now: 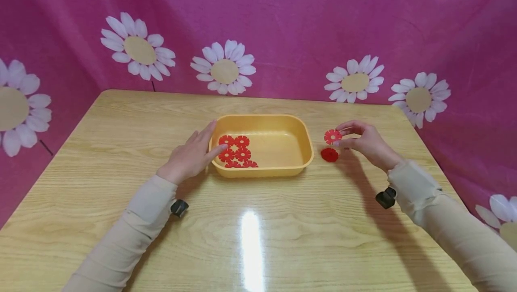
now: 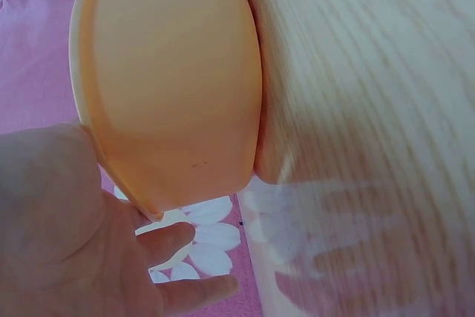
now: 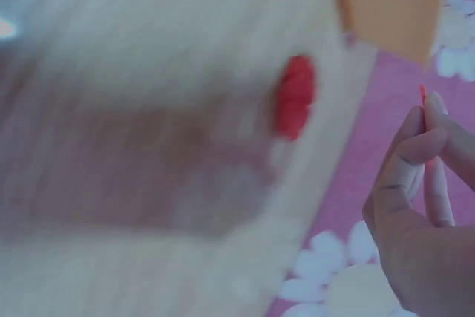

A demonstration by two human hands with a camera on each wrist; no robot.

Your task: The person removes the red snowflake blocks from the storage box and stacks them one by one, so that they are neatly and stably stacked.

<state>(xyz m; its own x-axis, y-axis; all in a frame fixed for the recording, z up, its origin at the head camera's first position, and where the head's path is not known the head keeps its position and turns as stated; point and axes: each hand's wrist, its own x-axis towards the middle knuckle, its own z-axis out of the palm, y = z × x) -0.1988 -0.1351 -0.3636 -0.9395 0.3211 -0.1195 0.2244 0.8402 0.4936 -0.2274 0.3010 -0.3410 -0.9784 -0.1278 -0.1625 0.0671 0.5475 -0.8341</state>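
Observation:
My right hand (image 1: 365,143) pinches a red flower-shaped plastic disc (image 1: 333,137) between thumb and fingertips. In the right wrist view this disc (image 3: 423,96) shows edge-on as a thin red line. Below it, a small stack of red discs (image 1: 329,154) lies on the table, right of a yellow plastic basin (image 1: 278,173). Several flat red discs (image 1: 242,154) lie in rows at the basin's left end. My left hand (image 1: 190,155) rests at the basin's left rim, thumb reaching over it inside, the other fingers fairly straight along the outside.
The light wood table (image 1: 194,238) carries the basin near its far side. Behind the table hangs a magenta cloth (image 1: 291,27) with large white daisies. Small black devices (image 1: 179,208) sit at both wrists.

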